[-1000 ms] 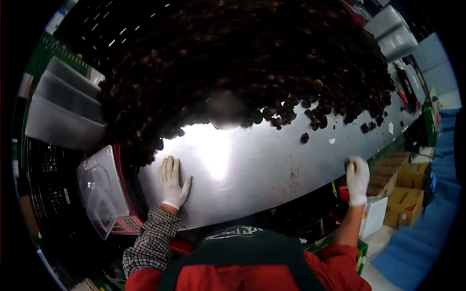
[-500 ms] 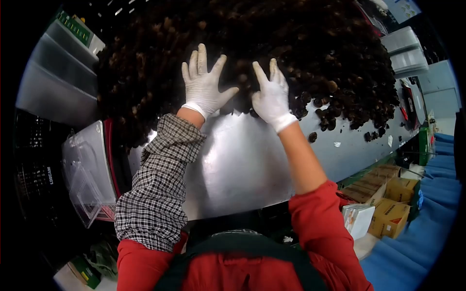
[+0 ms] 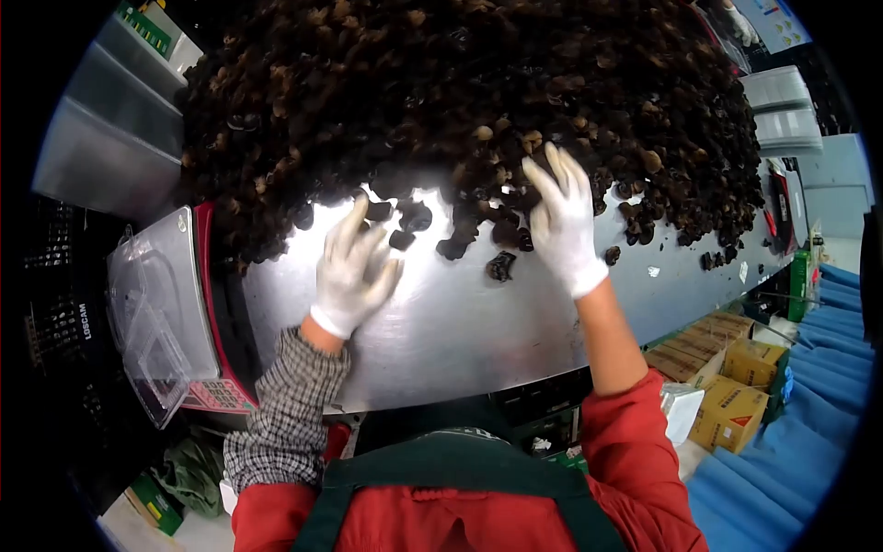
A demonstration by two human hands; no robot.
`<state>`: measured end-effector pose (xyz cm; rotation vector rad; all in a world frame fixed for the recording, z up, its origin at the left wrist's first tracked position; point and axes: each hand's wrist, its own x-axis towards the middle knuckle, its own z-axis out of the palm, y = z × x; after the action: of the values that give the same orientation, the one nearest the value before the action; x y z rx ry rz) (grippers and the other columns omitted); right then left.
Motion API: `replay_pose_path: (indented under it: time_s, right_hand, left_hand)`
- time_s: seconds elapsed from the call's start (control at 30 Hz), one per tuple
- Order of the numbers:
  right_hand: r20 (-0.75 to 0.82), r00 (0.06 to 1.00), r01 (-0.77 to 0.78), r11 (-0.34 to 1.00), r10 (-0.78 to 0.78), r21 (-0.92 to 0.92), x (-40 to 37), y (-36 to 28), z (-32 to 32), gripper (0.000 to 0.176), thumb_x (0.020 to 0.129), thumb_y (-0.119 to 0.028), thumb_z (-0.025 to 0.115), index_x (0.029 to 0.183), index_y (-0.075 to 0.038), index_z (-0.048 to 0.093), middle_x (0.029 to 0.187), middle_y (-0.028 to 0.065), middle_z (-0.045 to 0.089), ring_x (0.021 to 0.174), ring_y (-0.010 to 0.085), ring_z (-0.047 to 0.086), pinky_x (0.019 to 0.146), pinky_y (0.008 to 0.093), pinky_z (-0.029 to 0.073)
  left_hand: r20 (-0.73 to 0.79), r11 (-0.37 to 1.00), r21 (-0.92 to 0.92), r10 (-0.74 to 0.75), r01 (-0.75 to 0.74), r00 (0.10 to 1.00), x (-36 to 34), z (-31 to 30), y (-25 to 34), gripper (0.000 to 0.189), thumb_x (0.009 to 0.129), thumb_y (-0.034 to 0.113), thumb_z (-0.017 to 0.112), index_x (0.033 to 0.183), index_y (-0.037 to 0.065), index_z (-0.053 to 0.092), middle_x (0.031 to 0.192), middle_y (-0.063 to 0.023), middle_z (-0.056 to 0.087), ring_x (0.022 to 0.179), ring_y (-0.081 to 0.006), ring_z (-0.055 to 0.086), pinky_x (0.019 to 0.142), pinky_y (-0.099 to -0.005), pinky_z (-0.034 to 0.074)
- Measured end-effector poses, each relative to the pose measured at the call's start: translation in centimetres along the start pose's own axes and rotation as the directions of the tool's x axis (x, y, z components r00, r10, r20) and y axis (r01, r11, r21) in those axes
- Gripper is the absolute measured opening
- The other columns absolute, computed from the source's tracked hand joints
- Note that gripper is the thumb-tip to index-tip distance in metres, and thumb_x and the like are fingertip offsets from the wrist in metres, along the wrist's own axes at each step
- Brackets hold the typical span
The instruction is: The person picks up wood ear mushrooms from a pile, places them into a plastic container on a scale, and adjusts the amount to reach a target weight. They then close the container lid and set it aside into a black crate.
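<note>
Dark brown, fungus-like pieces (image 3: 441, 92) lie in a broad heap over the far part of a metal table (image 3: 441, 340). My left hand (image 3: 351, 267), in a white glove, hovers over bare metal by the heap's near edge, fingers apart, with nothing visible in it. A few loose dark pieces (image 3: 416, 217) lie just right of its fingertips. My right hand (image 3: 563, 219), also gloved in white, is at the heap's near edge with its fingers apart and touching or just above the pieces. One separate piece (image 3: 499, 266) rests on the metal to its left.
Clear plastic lids (image 3: 152, 345) and a metal scale-like plate (image 3: 195, 285) stand at the left edge. Clear containers (image 3: 782, 110) are at the far right. Cardboard boxes (image 3: 728, 414) and blue sheeting (image 3: 782, 460) are below right. Another person's gloved hand (image 3: 741, 28) shows at the top right.
My left hand has drawn back toward me, off the heap. My right hand has moved right and slightly nearer. Loose pieces now lie on the metal between them.
</note>
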<state>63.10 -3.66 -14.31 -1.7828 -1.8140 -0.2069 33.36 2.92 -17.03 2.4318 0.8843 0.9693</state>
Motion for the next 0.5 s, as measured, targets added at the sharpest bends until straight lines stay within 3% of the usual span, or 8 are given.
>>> replay_pose_path:
  time_s: [0.07, 0.13, 0.2, 0.27, 0.33, 0.4, 0.47, 0.5]
  right_hand:
    - [0.016, 1.000, -0.017, 0.998, 0.018, -0.067, 3.3, -0.6, 1.9, 0.064, 0.070, 0.001, 0.055, 0.132, -0.012, 0.050, 0.136, 0.0207, 0.047, 0.127, 0.0381, 0.041, 0.105, 0.0485, 0.034]
    - [0.098, 0.990, -0.092, 0.987, 0.106, -0.134, 4.9, -2.0, 4.6, 0.064, 0.072, -0.002, 0.056, 0.135, -0.013, 0.048, 0.141, 0.0201, 0.041, 0.132, 0.0389, 0.035, 0.108, 0.0544, 0.029]
    - [0.278, 0.941, -0.142, 0.971, 0.193, -0.194, 4.8, -5.4, 6.1, 0.062, 0.075, -0.007, 0.056, 0.137, -0.015, 0.046, 0.145, 0.0191, 0.036, 0.136, 0.0390, 0.029, 0.110, 0.0590, 0.021]
    - [0.346, 0.935, -0.067, 0.997, 0.079, -0.045, 2.7, -8.2, 6.7, 0.061, 0.078, -0.009, 0.055, 0.138, -0.013, 0.043, 0.144, 0.0191, 0.037, 0.139, 0.0371, 0.025, 0.112, 0.0598, 0.016]
    - [0.359, 0.931, 0.018, 0.991, -0.066, 0.136, -0.3, -10.5, 5.8, 0.062, 0.074, -0.004, 0.057, 0.135, -0.009, 0.046, 0.141, 0.0200, 0.041, 0.137, 0.0379, 0.030, 0.110, 0.0587, 0.025]
    - [0.329, 0.933, 0.068, 0.970, -0.145, 0.234, -4.0, -12.0, 3.8, 0.061, 0.069, 0.000, 0.058, 0.129, -0.008, 0.052, 0.140, 0.0202, 0.042, 0.136, 0.0367, 0.032, 0.108, 0.0570, 0.029]
    - [0.374, 0.918, -0.003, 0.940, -0.133, 0.341, -5.6, -12.3, 0.4, 0.054, 0.069, 0.002, 0.057, 0.122, -0.007, 0.058, 0.136, 0.0205, 0.047, 0.132, 0.0362, 0.038, 0.108, 0.0542, 0.031]
    - [0.307, 0.946, -0.008, 0.939, -0.105, 0.344, -6.3, -11.1, 0.2, 0.051, 0.068, 0.003, 0.056, 0.119, -0.007, 0.060, 0.133, 0.0204, 0.050, 0.129, 0.0362, 0.042, 0.108, 0.0521, 0.032]
  left_hand:
    - [-0.028, 1.000, 0.017, 0.016, -0.015, 0.999, 3.2, 1.2, -1.5, 0.047, 0.075, 0.010, 0.072, 0.118, 0.004, 0.057, 0.144, -0.0213, 0.037, 0.129, -0.0325, 0.040, 0.105, -0.0405, 0.036]
    - [-0.060, 0.973, 0.229, 0.040, -0.026, 0.997, 7.3, 1.5, -1.0, 0.054, 0.078, 0.017, 0.071, 0.128, 0.007, 0.053, 0.146, -0.0207, 0.036, 0.130, -0.0335, 0.037, 0.107, -0.0438, 0.033]
    - [-0.083, 0.931, 0.363, 0.000, 0.030, 0.997, 8.9, 2.9, -1.4, 0.059, 0.081, 0.022, 0.069, 0.135, 0.011, 0.049, 0.146, -0.0188, 0.035, 0.133, -0.0344, 0.033, 0.110, -0.0474, 0.027]
    - [0.045, 0.935, 0.351, -0.063, 0.043, 0.997, 7.8, 3.9, -2.2, 0.057, 0.080, 0.021, 0.068, 0.133, 0.010, 0.050, 0.144, -0.0162, 0.038, 0.132, -0.0353, 0.034, 0.110, -0.0483, 0.026]
    - [0.181, 0.988, 0.156, -0.031, 0.002, 0.983, 4.5, 3.0, -2.5, 0.053, 0.078, 0.015, 0.066, 0.129, 0.008, 0.052, 0.138, -0.0160, 0.044, 0.128, -0.0359, 0.040, 0.109, -0.0489, 0.028]
    - [0.175, 0.994, 0.096, -0.065, 0.048, 0.982, -0.1, 1.1, -0.4, 0.051, 0.074, 0.009, 0.066, 0.123, 0.005, 0.054, 0.133, -0.0159, 0.047, 0.125, -0.0360, 0.044, 0.108, -0.0499, 0.031]
    - [0.100, 0.994, 0.105, -0.030, 0.020, 0.995, -3.8, -0.9, 1.5, 0.052, 0.071, 0.013, 0.069, 0.121, 0.005, 0.056, 0.131, -0.0174, 0.047, 0.126, -0.0365, 0.041, 0.107, -0.0497, 0.032]
    - [0.114, 0.988, 0.138, -0.082, 0.066, 0.990, -4.9, -1.7, 2.2, 0.054, 0.071, 0.013, 0.070, 0.123, 0.006, 0.055, 0.133, -0.0187, 0.046, 0.127, -0.0365, 0.041, 0.108, -0.0494, 0.031]
